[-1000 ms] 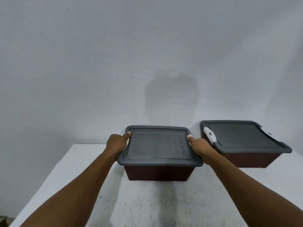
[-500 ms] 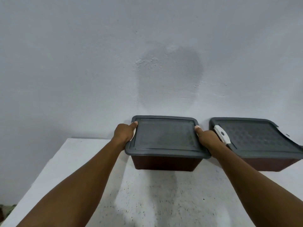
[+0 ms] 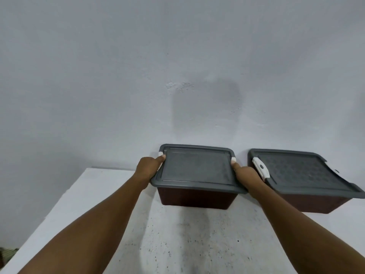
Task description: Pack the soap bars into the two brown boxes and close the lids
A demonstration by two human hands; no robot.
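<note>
Two brown boxes with grey lids stand on the white table by the wall. The left box (image 3: 194, 198) has its lid (image 3: 197, 169) on; my left hand (image 3: 149, 168) grips its left edge at a white clip, and my right hand (image 3: 245, 174) grips its right edge, thumbs on the lid rim. The right box (image 3: 308, 203) stands apart to the right, its lid (image 3: 300, 172) on, with a white latch (image 3: 260, 168) on its left edge. No soap bars are visible; the box insides are hidden.
The white speckled table (image 3: 177, 244) has its left edge running diagonally at the lower left. A plain grey wall (image 3: 177, 76) rises right behind the boxes. Something dark and striped shows on the floor at the far lower left (image 3: 7, 254).
The view has shifted, so the boxes sit higher in the frame and closer to the wall. Both hands keep their hold on the left box's lid edges.
</note>
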